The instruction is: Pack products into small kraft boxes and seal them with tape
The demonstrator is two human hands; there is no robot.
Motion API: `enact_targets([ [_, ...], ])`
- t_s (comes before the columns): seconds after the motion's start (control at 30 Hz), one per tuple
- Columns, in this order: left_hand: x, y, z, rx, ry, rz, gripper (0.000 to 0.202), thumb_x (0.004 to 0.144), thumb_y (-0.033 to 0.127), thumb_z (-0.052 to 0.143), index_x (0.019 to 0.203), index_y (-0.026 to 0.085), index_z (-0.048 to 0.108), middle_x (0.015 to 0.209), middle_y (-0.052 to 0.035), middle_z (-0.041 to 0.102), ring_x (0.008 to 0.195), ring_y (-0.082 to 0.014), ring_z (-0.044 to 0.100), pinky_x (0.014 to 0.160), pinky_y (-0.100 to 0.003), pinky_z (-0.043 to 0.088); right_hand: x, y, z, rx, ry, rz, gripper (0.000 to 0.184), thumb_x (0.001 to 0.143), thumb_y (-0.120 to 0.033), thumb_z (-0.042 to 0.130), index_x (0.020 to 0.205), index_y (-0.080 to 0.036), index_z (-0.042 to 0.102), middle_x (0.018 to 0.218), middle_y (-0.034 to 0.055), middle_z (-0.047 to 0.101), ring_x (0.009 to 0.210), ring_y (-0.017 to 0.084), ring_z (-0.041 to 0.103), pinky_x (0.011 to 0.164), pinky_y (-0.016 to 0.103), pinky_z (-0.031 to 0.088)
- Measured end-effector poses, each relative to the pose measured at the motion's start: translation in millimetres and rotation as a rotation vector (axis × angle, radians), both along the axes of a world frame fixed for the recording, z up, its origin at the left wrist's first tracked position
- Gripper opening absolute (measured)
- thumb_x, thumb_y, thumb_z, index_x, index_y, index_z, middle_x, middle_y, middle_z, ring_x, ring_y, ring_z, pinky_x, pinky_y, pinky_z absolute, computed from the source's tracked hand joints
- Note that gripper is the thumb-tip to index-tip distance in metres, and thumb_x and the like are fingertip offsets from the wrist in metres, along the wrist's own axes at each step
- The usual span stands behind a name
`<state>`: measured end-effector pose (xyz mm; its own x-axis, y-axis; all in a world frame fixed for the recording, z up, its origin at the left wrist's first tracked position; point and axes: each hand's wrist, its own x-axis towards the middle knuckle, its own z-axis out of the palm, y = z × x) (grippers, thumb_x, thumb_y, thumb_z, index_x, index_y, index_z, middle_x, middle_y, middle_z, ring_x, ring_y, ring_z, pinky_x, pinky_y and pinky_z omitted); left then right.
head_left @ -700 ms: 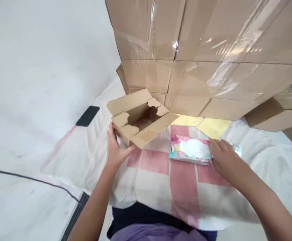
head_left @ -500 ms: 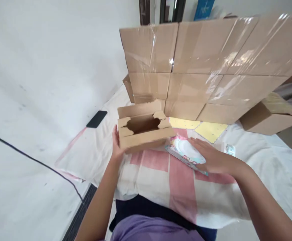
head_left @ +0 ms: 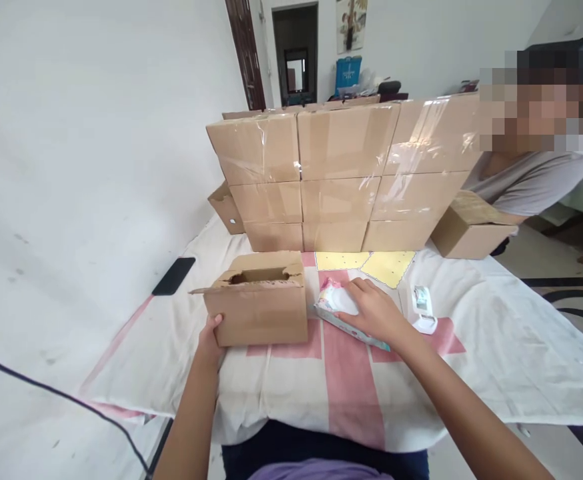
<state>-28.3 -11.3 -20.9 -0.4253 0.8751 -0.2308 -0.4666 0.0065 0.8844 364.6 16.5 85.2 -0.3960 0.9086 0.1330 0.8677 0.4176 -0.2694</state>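
My left hand (head_left: 211, 339) grips the lower left corner of a small cardboard box (head_left: 264, 317), its thumb on the near side. The box stands on the cloth with its top flaps parted and a dark opening between them. To the right of it, a soft pack of wet wipes (head_left: 335, 301) with a white lid and pink and teal edges lies slanted on the cloth. My right hand (head_left: 374, 310) is closed over this pack, thumb and fingers on the lid area.
Stacked, taped cardboard boxes (head_left: 341, 150) form a wall behind. A white plastic item (head_left: 424, 310) sits right of my right hand, a black phone (head_left: 174, 276) at left. Yellow patterned sheets (head_left: 389, 265) lie before the stack. Another box (head_left: 471, 230) and a person (head_left: 526, 180) are at right.
The small box has tipped upright, its near side now facing me. My right hand has curled its fingers on the wipes pack. The view has tilted up and shows the person at right.
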Motion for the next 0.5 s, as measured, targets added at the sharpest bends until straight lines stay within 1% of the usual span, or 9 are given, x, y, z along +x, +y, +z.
enact_targets([
  [0.07, 5, 0, -2.1, -0.007, 0.013, -0.004, 0.059, 0.043, 0.043, 0.085, 0.095, 0.021, 0.067, 0.083, -0.0018, 0.075, 0.074, -0.0243, 0.068, 0.064, -0.032, 0.055, 5, -6, 0.5, 0.034, -0.027, 0.017, 0.039, 0.090, -0.042, 0.064, 0.121, -0.018, 0.062, 0.122, 0.0145, 0.062, 0.112, 0.033, 0.057, 0.092, 0.043, 0.048],
  [0.13, 10, 0, -2.6, 0.007, 0.026, -0.021, 0.058, 0.042, 0.042, 0.086, 0.092, 0.020, 0.067, 0.085, -0.0024, 0.076, 0.077, -0.0250, 0.069, 0.066, -0.032, 0.055, 8, -9, 3.1, 0.012, -0.048, 0.026, 0.033, 0.091, -0.036, 0.061, 0.117, -0.017, 0.062, 0.123, 0.0148, 0.060, 0.112, 0.032, 0.057, 0.092, 0.042, 0.047],
  [0.23, 14, 1, -1.9, 0.045, 0.047, -0.063, 0.065, 0.042, 0.042, 0.087, 0.101, 0.019, 0.070, 0.091, -0.0054, 0.077, 0.088, -0.0303, 0.070, 0.074, -0.036, 0.056, 5, -5, 9.7, -0.093, -0.103, 0.016, 0.032, 0.088, -0.034, 0.062, 0.114, -0.016, 0.060, 0.117, 0.0146, 0.061, 0.106, 0.031, 0.059, 0.085, 0.039, 0.047],
  [0.33, 13, 1, -3.2, 0.088, 0.069, -0.099, 0.073, 0.045, 0.044, 0.087, 0.112, 0.019, 0.070, 0.100, -0.0082, 0.077, 0.101, -0.0351, 0.069, 0.084, -0.040, 0.056, -6, 5, 15.4, -0.160, -0.193, 0.025, 0.031, 0.079, -0.032, 0.067, 0.104, -0.015, 0.060, 0.110, 0.0144, 0.059, 0.101, 0.031, 0.057, 0.072, 0.035, 0.044],
  [0.4, 12, 1, -5.7, 0.121, 0.084, -0.118, 0.073, 0.047, 0.046, 0.087, 0.113, 0.020, 0.070, 0.105, -0.0092, 0.076, 0.110, -0.0368, 0.066, 0.092, -0.041, 0.054, -15, 10, 15.9, -0.155, -0.232, 0.031, 0.030, 0.073, -0.028, 0.066, 0.099, -0.014, 0.058, 0.109, 0.0150, 0.057, 0.101, 0.031, 0.055, 0.068, 0.034, 0.041],
  [0.5, 12, -1, -8.9, 0.169, 0.103, -0.146, 0.067, 0.049, 0.044, 0.086, 0.109, 0.021, 0.070, 0.107, -0.0085, 0.075, 0.119, -0.0374, 0.062, 0.101, -0.042, 0.050, -23, 12, 11.8, -0.107, -0.238, 0.020, 0.027, 0.073, -0.025, 0.063, 0.096, -0.014, 0.056, 0.107, 0.0155, 0.055, 0.100, 0.032, 0.053, 0.068, 0.034, 0.038],
])
